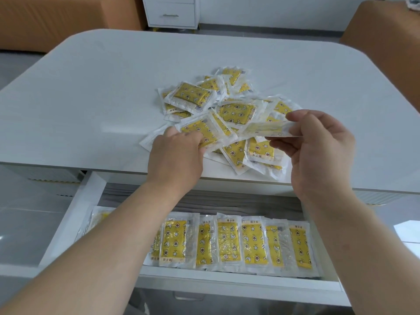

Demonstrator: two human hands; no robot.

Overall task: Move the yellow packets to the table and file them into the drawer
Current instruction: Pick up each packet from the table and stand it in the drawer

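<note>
**Head view.** A white, round-cornered table point(91, 87) has its white drawer point(75, 223) pulled open at the near edge. A loose heap of yellow packets point(236, 110) lies right of centre on the table top, overlapping at all angles. Each is a flat yellow pad printed with stars and moons and sealed in clear plastic film.

The left hand point(177, 153) reaches to the near left side of the heap, its fingers curled round the near edge of a flat packet point(204, 129). Whether this packet is lifted clear of those beneath cannot be told.

The right hand point(318, 151), raised over the near right side of the heap, pinches a blurred packet point(266, 129) by its right end between thumb and fingertips. This packet lies nearly edge-on to the camera.

In the drawer, a row of filed packets point(250, 239) lies side by side along the near wall, slightly overlapping, on a grey lining point(227, 203). Part of the row is hidden by the left forearm point(109, 235).

Beyond the table stand a white cabinet point(170, 12) and orange-brown upholstered seats point(56, 19) at far left and far right.
</note>
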